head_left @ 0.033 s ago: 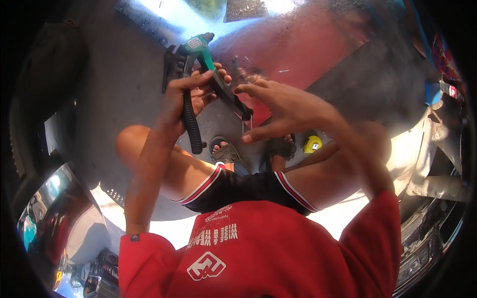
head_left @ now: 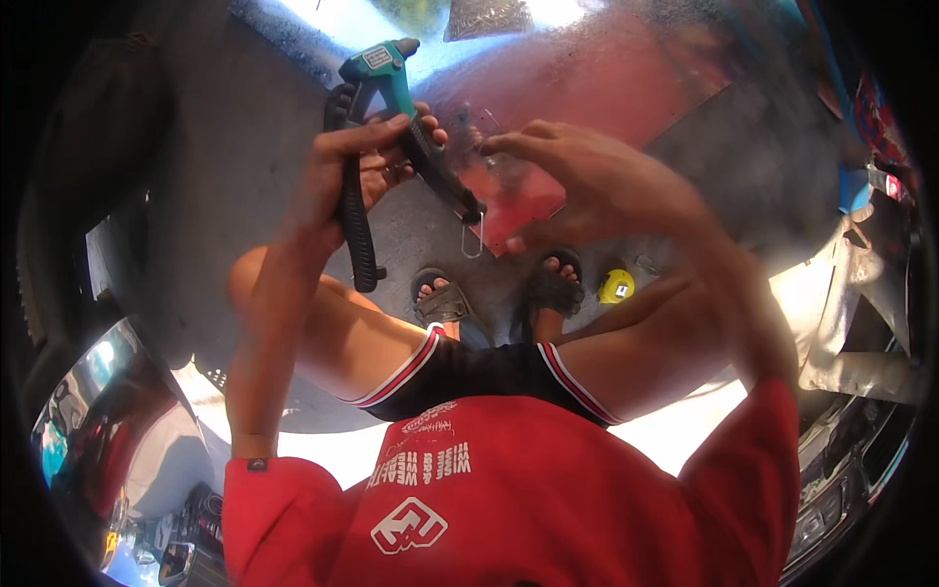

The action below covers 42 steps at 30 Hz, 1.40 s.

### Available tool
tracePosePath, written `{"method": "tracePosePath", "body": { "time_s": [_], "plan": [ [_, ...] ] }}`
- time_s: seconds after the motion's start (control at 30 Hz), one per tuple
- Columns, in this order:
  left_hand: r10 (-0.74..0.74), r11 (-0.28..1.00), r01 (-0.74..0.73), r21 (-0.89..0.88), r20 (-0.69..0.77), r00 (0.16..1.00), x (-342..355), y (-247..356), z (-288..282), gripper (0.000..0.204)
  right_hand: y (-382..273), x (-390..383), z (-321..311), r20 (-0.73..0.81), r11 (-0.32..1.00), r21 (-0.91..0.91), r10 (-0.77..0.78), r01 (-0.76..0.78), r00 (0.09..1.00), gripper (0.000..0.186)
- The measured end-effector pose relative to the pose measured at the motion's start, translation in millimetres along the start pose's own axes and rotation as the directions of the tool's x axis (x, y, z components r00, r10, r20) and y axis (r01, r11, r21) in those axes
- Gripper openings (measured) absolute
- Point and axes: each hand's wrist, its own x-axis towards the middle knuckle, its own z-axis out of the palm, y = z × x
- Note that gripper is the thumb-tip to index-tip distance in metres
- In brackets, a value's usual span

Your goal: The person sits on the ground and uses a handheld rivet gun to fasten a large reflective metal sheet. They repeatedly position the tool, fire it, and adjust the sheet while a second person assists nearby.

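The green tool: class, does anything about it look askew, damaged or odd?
Nothing looks plainly damaged. One slight oddity: on the tool in the left hand, a wire loop dangles from the end of one handle, its lower end hooked to nothing, while the other handle stands spread away.

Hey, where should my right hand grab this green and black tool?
Probably the right handle of the tool, low down, coming from the right: that stretch is bare below your left hand and slants toward your open right hand.
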Motion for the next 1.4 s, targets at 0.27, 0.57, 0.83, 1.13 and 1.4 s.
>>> {"method": "tracePosePath", "body": {
  "time_s": [0.27,0.57,0.83,1.13,1.4],
  "plan": [
    [0.038,0.988,0.013,0.153,-0.326,0.944,-19,41,-17,0.048,138,51,-18,-0.353,0.947,0.137,0.320,-0.289,0.879,0.050],
    [-0.111,0.991,0.054,-0.120,-0.546,0.831,-75,1,-4,0.061,189,109,119,-0.295,0.956,0.157,0.285,-0.248,0.912,0.029],
    [-0.093,0.985,0.154,0.083,-0.499,0.862,-90,-31,-12,0.063,145,93,170,-0.472,0.944,0.327,0.200,-0.041,0.859,0.011],
    [-0.104,0.982,0.150,0.116,-0.328,0.939,-72,-118,-46,0.061,142,110,184,-0.410,0.990,0.033,0.139,-0.138,0.901,0.018],
    [-0.094,0.917,-0.086,-0.390,-0.420,0.903,-84,-199,-62,0.046,103,198,226,-0.263,0.990,-0.056,-0.139,0.129,0.955,0.041]
  ]
}}
